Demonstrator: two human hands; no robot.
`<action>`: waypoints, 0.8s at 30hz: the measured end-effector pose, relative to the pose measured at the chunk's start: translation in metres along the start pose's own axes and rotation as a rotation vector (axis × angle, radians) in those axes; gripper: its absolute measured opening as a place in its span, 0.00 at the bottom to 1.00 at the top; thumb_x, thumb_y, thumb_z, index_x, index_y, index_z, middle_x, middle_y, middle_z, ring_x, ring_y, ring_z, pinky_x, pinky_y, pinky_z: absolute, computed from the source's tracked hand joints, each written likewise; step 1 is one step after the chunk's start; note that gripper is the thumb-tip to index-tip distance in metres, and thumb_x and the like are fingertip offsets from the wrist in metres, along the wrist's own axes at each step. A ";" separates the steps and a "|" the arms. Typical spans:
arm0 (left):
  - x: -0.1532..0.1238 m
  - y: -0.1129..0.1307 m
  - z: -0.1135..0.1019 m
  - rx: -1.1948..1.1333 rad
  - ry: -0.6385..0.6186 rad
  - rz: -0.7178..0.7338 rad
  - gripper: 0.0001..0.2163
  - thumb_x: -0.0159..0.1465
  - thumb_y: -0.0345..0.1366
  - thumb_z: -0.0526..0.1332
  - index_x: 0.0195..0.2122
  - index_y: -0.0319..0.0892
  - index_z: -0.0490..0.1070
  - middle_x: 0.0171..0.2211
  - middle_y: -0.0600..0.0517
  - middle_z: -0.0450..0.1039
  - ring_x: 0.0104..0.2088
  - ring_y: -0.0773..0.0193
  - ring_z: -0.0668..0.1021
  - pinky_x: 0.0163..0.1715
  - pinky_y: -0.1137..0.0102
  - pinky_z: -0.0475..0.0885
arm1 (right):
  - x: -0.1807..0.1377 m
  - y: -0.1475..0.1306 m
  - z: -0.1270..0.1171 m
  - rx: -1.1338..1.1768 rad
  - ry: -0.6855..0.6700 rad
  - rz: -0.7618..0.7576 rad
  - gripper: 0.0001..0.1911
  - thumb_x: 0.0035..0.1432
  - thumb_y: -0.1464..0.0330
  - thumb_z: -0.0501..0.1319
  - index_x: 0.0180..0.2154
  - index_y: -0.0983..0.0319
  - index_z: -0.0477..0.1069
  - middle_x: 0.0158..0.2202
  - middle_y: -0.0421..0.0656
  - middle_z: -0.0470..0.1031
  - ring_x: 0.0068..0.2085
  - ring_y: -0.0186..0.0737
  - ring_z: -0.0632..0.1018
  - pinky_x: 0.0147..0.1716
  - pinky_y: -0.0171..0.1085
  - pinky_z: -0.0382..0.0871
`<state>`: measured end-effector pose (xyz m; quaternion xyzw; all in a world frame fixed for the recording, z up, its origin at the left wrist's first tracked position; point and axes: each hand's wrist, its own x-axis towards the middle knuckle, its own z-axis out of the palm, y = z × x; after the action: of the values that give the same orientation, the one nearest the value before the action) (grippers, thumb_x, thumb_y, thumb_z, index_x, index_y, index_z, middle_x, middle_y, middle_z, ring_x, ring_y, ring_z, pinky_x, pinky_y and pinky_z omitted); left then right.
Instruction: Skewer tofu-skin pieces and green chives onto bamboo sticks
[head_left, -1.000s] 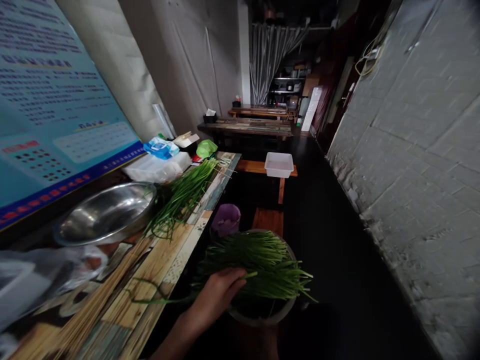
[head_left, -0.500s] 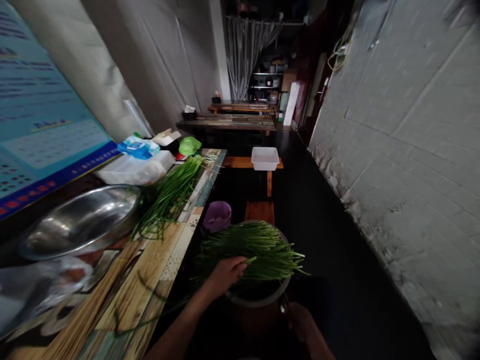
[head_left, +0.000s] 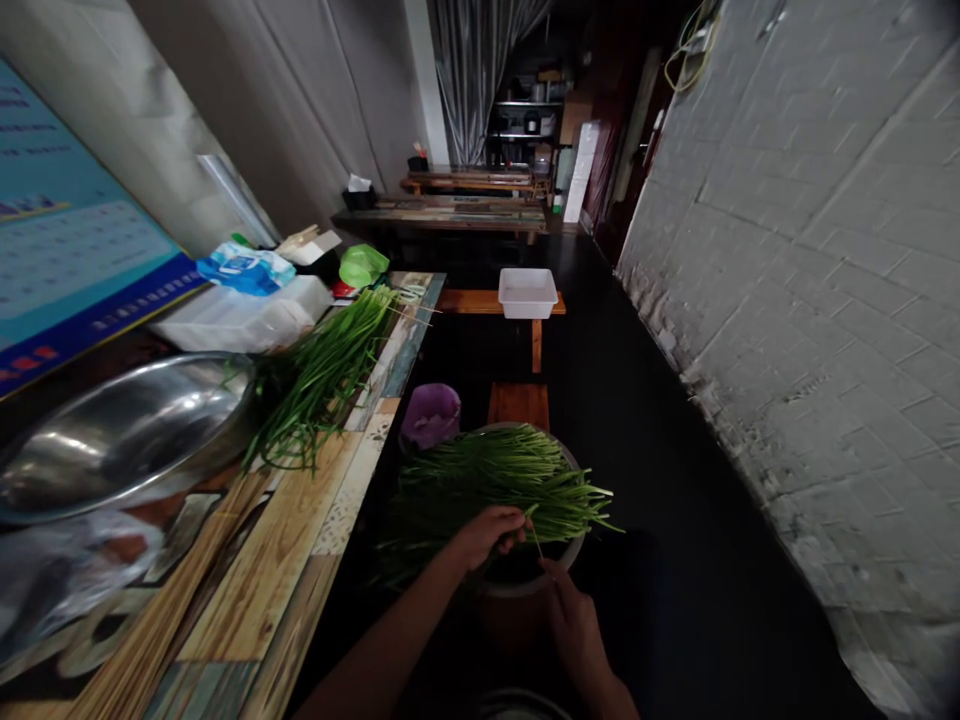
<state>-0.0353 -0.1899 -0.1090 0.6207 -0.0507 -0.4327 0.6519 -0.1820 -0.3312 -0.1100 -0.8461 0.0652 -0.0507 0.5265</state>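
Observation:
My left hand is closed in a pinch over the near side of a round basin, with the pale green end of some chives at its fingertips. My right hand, lower and to the right, grips a thin bamboo skewer whose upper end reaches the left fingertips. Whether the skewer has pierced the chives I cannot tell. A thick layer of green chives lies across the basin, cut ends pointing right. The lower basin is dark.
On the table at left lie a bundle of bamboo skewers, a steel bowl, more chives and a clear plastic bag. A purple bucket and wooden stool stand beyond the basin; a white tub sits on a bench.
My right hand has come up from the basin's near rim to meet the left, bringing the skewer to its fingertips. My left hand has shifted right. The long chives trailing over the table edge no longer show.

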 end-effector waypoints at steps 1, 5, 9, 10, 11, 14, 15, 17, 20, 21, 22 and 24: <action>-0.001 0.000 -0.001 -0.012 0.007 -0.011 0.21 0.52 0.50 0.62 0.34 0.34 0.72 0.24 0.54 0.67 0.18 0.75 0.63 0.18 0.76 0.54 | 0.001 0.001 0.000 -0.011 -0.013 -0.003 0.20 0.63 0.64 0.47 0.49 0.62 0.70 0.43 0.48 0.78 0.42 0.40 0.80 0.40 0.33 0.73; -0.002 -0.003 -0.007 -0.020 0.021 -0.020 0.21 0.51 0.51 0.62 0.33 0.35 0.73 0.23 0.55 0.66 0.18 0.76 0.62 0.19 0.76 0.53 | 0.006 0.002 0.004 -0.041 -0.057 0.001 0.21 0.63 0.63 0.46 0.50 0.64 0.70 0.40 0.49 0.79 0.38 0.40 0.81 0.36 0.32 0.74; -0.002 -0.005 -0.011 -0.020 0.031 -0.013 0.21 0.52 0.51 0.62 0.33 0.34 0.73 0.22 0.56 0.64 0.18 0.76 0.61 0.18 0.76 0.51 | 0.008 0.003 0.006 -0.082 -0.077 -0.003 0.21 0.63 0.64 0.45 0.49 0.64 0.70 0.39 0.49 0.80 0.35 0.40 0.81 0.34 0.32 0.74; -0.002 -0.005 -0.011 -0.020 0.027 -0.017 0.21 0.52 0.51 0.62 0.33 0.34 0.73 0.22 0.56 0.64 0.18 0.76 0.61 0.18 0.76 0.51 | 0.008 0.003 0.007 -0.089 -0.080 0.001 0.21 0.63 0.64 0.45 0.49 0.64 0.70 0.38 0.48 0.80 0.35 0.39 0.81 0.34 0.32 0.74; -0.002 -0.004 -0.011 -0.022 0.021 -0.024 0.21 0.51 0.51 0.62 0.33 0.34 0.73 0.21 0.56 0.63 0.18 0.76 0.60 0.18 0.76 0.50 | 0.008 0.004 0.007 -0.092 -0.081 0.003 0.21 0.63 0.64 0.45 0.50 0.64 0.69 0.39 0.48 0.80 0.35 0.39 0.81 0.35 0.32 0.74; -0.001 -0.004 -0.011 -0.037 0.005 -0.046 0.22 0.50 0.51 0.63 0.32 0.34 0.73 0.20 0.57 0.62 0.17 0.76 0.59 0.18 0.75 0.50 | 0.007 0.006 0.007 -0.098 -0.055 -0.006 0.21 0.63 0.63 0.46 0.49 0.63 0.70 0.39 0.48 0.80 0.37 0.40 0.81 0.36 0.33 0.74; 0.000 -0.004 -0.010 -0.044 0.008 -0.050 0.22 0.50 0.52 0.63 0.32 0.34 0.73 0.20 0.57 0.61 0.17 0.77 0.59 0.18 0.75 0.49 | 0.007 0.007 0.007 -0.098 -0.044 -0.007 0.20 0.63 0.63 0.46 0.49 0.63 0.70 0.38 0.48 0.80 0.37 0.40 0.81 0.36 0.33 0.74; 0.000 -0.003 -0.010 -0.056 0.014 -0.051 0.22 0.50 0.52 0.63 0.32 0.34 0.73 0.20 0.58 0.60 0.17 0.77 0.58 0.18 0.76 0.49 | 0.006 0.009 0.007 -0.090 -0.031 -0.006 0.20 0.63 0.63 0.47 0.49 0.62 0.71 0.38 0.47 0.80 0.36 0.40 0.81 0.35 0.33 0.74; 0.001 -0.004 -0.009 -0.053 0.006 -0.059 0.22 0.51 0.52 0.63 0.33 0.34 0.72 0.20 0.58 0.60 0.17 0.77 0.58 0.18 0.76 0.49 | 0.007 0.010 0.008 -0.076 -0.035 0.007 0.20 0.63 0.65 0.47 0.49 0.62 0.71 0.38 0.47 0.80 0.35 0.40 0.81 0.34 0.33 0.74; 0.001 -0.004 -0.009 -0.050 0.003 -0.062 0.21 0.51 0.51 0.63 0.33 0.35 0.72 0.20 0.58 0.60 0.17 0.77 0.58 0.18 0.76 0.49 | 0.007 0.009 0.009 -0.075 -0.035 0.014 0.20 0.62 0.65 0.47 0.48 0.62 0.71 0.37 0.47 0.80 0.35 0.40 0.81 0.33 0.32 0.74; 0.002 -0.004 -0.009 -0.049 0.006 -0.064 0.21 0.51 0.51 0.63 0.33 0.35 0.72 0.20 0.58 0.60 0.17 0.77 0.58 0.18 0.76 0.48 | 0.007 0.009 0.009 -0.074 -0.032 0.021 0.19 0.62 0.66 0.47 0.48 0.62 0.71 0.37 0.47 0.80 0.35 0.40 0.81 0.33 0.32 0.74; 0.002 -0.005 -0.008 -0.056 0.015 -0.063 0.21 0.51 0.51 0.63 0.33 0.35 0.72 0.20 0.57 0.61 0.17 0.77 0.58 0.18 0.76 0.48 | 0.008 0.008 0.009 -0.069 -0.020 0.028 0.19 0.62 0.66 0.47 0.48 0.62 0.71 0.38 0.47 0.80 0.36 0.40 0.81 0.34 0.32 0.73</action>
<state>-0.0311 -0.1841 -0.1159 0.6066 -0.0143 -0.4497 0.6554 -0.1736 -0.3279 -0.1208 -0.8632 0.0736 -0.0326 0.4983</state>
